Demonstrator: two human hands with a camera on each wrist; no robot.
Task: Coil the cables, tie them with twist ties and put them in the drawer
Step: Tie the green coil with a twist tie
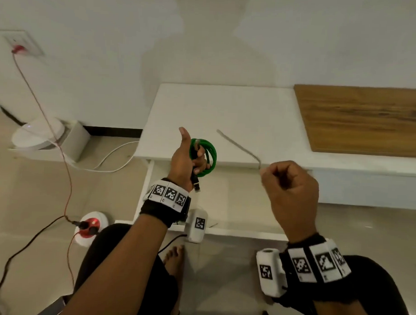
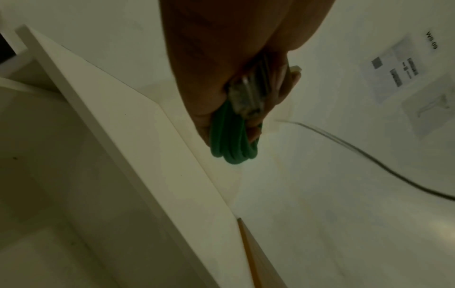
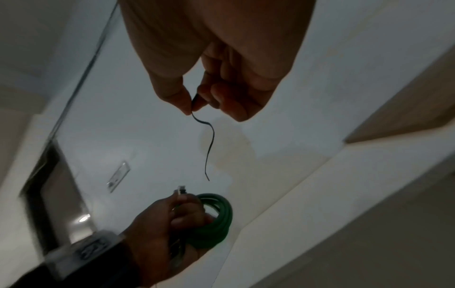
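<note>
A green cable [image 1: 208, 157] is wound into a small coil, and my left hand [image 1: 186, 161] grips it in the air over the white table's front edge, thumb raised. Both plug ends stick out of the fist, one up and one down [image 1: 196, 186]. The left wrist view shows the coil [image 2: 231, 144] and a clear plug [image 2: 243, 95] under my fingers. My right hand [image 1: 288, 186] pinches one end of a thin dark twist tie [image 1: 240, 148] between thumb and forefinger, to the right of the coil. In the right wrist view the twist tie [image 3: 209, 144] hangs above the coil [image 3: 216, 220].
A white table [image 1: 227, 111] stands against the wall, with a wooden board [image 1: 364, 120] on its right part. An open white drawer [image 1: 236, 205] sits below the table's front edge. On the floor at left lie a power strip [image 1: 91, 226], red wires and a white device [image 1: 38, 135].
</note>
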